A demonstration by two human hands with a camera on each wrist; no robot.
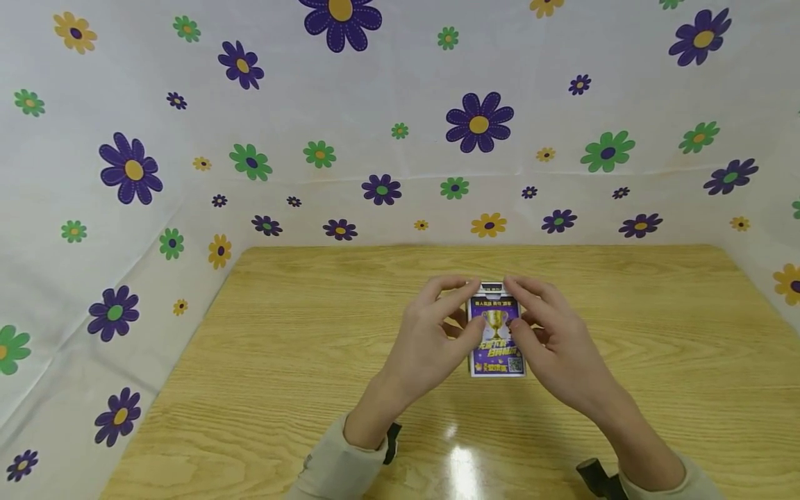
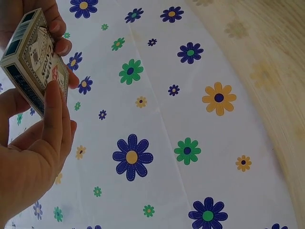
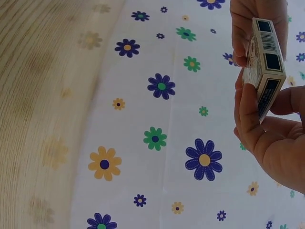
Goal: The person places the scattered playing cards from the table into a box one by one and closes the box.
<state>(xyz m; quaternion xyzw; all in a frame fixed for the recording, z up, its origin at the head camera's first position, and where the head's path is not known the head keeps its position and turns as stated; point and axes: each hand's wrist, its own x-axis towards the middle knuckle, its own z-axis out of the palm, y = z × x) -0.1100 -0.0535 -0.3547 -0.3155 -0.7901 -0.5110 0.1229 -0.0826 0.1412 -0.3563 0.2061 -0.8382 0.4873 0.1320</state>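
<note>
A playing card box [image 1: 496, 340] is held between both hands above the table. Its purple face, with a gold trophy and a small QR code, shows in the head view. My left hand [image 1: 431, 340] grips the left side, thumb on the purple face and fingertips at the far end. The right hand [image 1: 556, 347] holds the right side in much the same way. In the left wrist view, the other broad face of the card box [image 2: 45, 59] shows printed cards. A barcode end of the card box [image 3: 268, 43] appears in the right wrist view.
The wood-grain table [image 1: 300, 361] stretches out on both sides of the hands. A white cloth [image 1: 400, 83] printed with purple, green and yellow flowers stands behind and at the sides. Dark straps [image 1: 596, 479] sit at the wrists near the sleeves.
</note>
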